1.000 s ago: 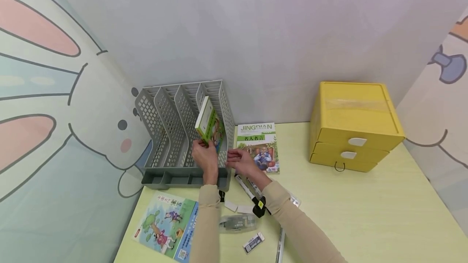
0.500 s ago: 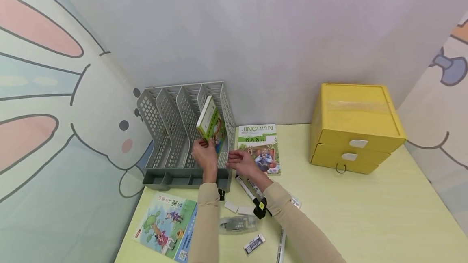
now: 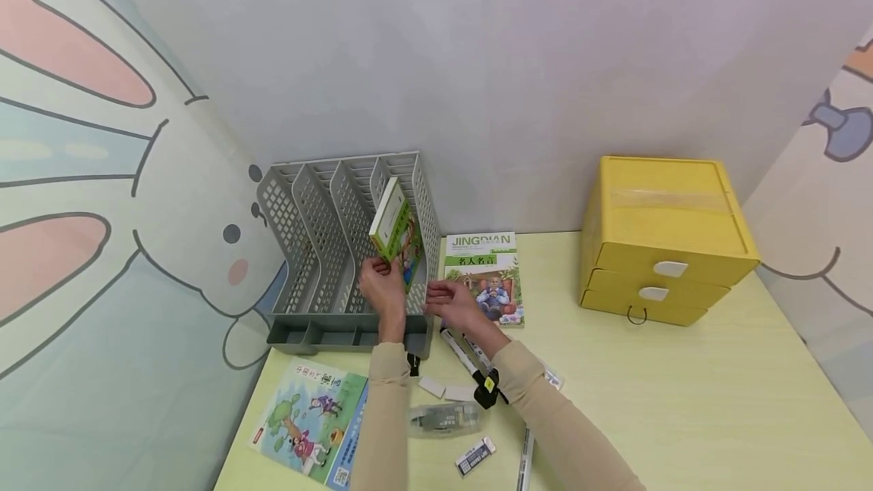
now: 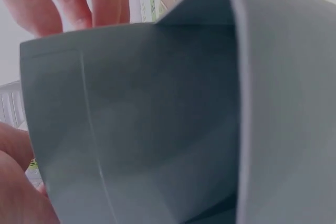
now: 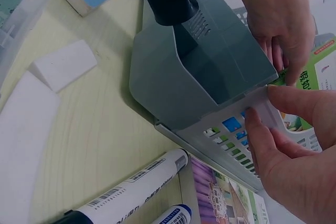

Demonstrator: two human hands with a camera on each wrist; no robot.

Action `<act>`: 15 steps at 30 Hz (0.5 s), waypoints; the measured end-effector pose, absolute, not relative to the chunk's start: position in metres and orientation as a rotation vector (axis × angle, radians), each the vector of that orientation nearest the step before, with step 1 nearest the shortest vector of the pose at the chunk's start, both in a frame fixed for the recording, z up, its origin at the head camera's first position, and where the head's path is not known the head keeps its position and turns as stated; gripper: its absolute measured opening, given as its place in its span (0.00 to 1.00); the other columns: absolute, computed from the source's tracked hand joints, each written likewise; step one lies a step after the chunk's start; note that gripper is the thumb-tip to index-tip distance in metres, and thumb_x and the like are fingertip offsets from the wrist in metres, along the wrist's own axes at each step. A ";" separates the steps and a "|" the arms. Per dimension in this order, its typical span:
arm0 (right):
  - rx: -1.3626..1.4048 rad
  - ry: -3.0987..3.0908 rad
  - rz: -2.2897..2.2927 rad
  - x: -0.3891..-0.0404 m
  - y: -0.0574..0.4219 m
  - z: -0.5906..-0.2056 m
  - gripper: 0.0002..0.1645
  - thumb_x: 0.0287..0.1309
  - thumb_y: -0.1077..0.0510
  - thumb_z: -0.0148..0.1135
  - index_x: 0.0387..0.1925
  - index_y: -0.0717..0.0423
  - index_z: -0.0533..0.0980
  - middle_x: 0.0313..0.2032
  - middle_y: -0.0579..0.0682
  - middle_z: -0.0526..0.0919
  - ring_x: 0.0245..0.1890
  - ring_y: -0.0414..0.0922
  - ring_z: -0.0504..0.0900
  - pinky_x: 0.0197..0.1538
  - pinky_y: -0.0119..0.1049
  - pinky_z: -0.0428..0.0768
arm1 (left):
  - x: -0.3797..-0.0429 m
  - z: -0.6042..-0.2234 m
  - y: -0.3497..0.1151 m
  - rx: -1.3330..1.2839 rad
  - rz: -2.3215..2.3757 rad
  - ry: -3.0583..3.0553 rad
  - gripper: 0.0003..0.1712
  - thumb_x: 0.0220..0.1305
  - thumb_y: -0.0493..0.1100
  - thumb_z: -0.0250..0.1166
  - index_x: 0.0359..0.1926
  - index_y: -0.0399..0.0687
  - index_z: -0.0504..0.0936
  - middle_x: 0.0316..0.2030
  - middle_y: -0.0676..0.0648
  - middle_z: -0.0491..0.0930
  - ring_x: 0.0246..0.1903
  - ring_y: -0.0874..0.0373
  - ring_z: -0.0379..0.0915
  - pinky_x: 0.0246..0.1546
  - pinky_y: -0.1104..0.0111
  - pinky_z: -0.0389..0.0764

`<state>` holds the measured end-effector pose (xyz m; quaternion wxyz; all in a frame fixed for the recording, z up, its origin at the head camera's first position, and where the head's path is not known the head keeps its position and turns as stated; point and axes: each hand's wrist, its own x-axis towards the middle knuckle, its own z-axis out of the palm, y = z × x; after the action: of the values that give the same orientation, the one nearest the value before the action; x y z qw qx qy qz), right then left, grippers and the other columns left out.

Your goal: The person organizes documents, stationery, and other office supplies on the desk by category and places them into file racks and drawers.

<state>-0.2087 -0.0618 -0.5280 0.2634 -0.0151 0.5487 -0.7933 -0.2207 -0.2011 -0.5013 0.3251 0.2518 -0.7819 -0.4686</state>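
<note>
A green-and-white book [image 3: 402,237] stands tilted in the rightmost slot of the grey file organizer [image 3: 317,248], its spine toward me. My left hand [image 3: 383,290] pinches the book's lower front end; in the left wrist view the organizer's dark front tray [image 4: 147,114] hides most of that hand's grip. My right hand [image 3: 455,304] is at the organizer's right front corner. In the right wrist view, the right hand [image 5: 294,150] pinches the perforated side wall between thumb and fingers, and blue and green of the book show through the holes.
Right of the organizer lies another book [image 3: 483,279]. A picture book [image 3: 307,423] lies front left. Markers [image 3: 460,353], white blocks [image 3: 431,386], a correction tape pack [image 3: 445,419] and an eraser [image 3: 475,457] lie near the forearms. A yellow drawer box [image 3: 668,241] stands right.
The book has shifted very slightly rightward in its slot, with the left hand still on it. The right hand stays at the organizer's corner. The head view has shifted a little.
</note>
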 end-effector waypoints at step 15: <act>-0.032 1.439 -2.178 -0.205 -0.062 -0.523 0.29 0.72 0.78 0.47 0.72 0.78 0.59 0.70 0.76 0.61 0.71 0.69 0.62 0.71 0.52 0.69 | -0.180 -0.503 -0.189 0.427 -1.120 -2.062 0.10 0.66 0.35 0.70 0.44 0.32 0.82 0.38 0.35 0.81 0.38 0.41 0.79 0.41 0.50 0.80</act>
<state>-0.2054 -0.0616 -0.5228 0.2624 -0.0119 0.5319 -0.8050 -0.1795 -0.1893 -0.5033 0.3694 0.1664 -0.8034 -0.4364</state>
